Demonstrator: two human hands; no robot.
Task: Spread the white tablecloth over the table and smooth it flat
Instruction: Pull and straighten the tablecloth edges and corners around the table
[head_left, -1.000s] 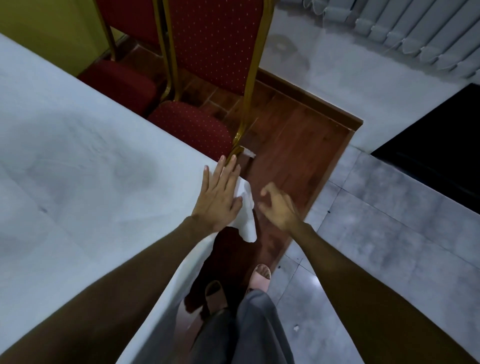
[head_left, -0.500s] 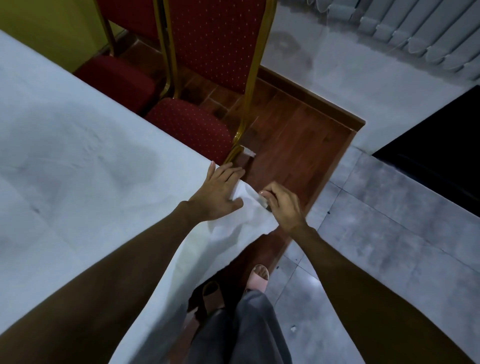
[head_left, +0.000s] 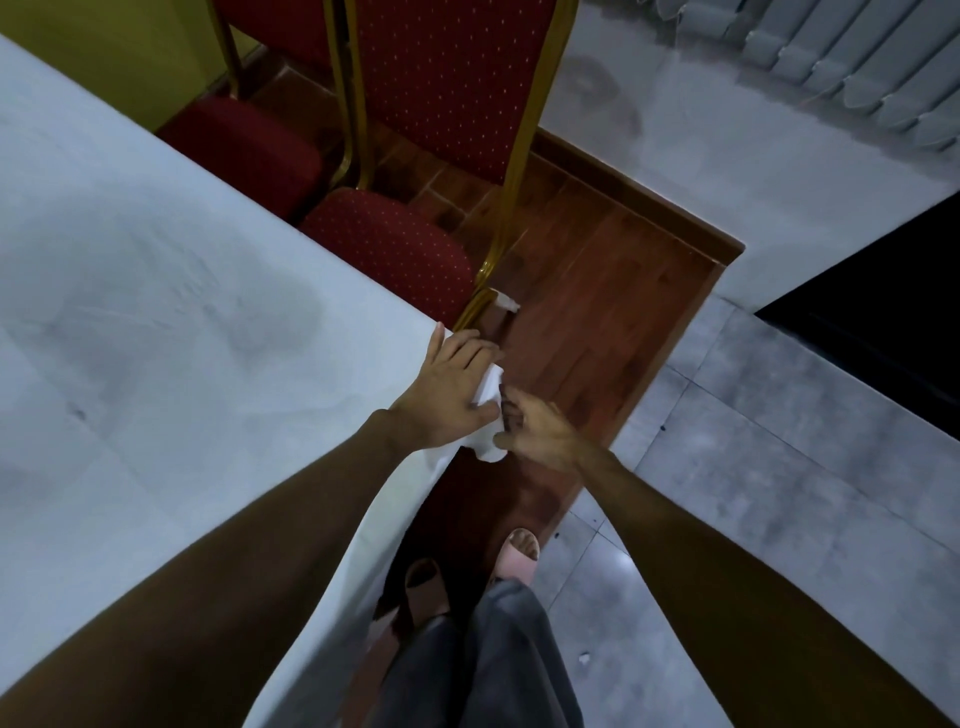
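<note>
The white tablecloth (head_left: 156, 322) covers the table and fills the left half of the view, with faint creases across it. Its near-right corner hangs off the table's corner as a small bunched flap. My left hand (head_left: 447, 387) lies palm-down on that corner, fingers curled over the edge and pressing the cloth. My right hand (head_left: 535, 428) is just beside it, off the table, with its fingertips pinched on the hanging flap. The cloth's right edge drapes down toward my legs.
Two red padded chairs with gold frames (head_left: 395, 249) stand close against the table's far-right side. A raised brown wooden floor (head_left: 597, 291) runs under them, stepping down to grey tiles (head_left: 779, 493) on the right. My feet in sandals (head_left: 514, 556) stand by the table corner.
My left hand went from flat with spread fingers to curled over the corner. My right hand came in from open air and took hold of the hanging flap, which has gone from pulled out to bunched.
</note>
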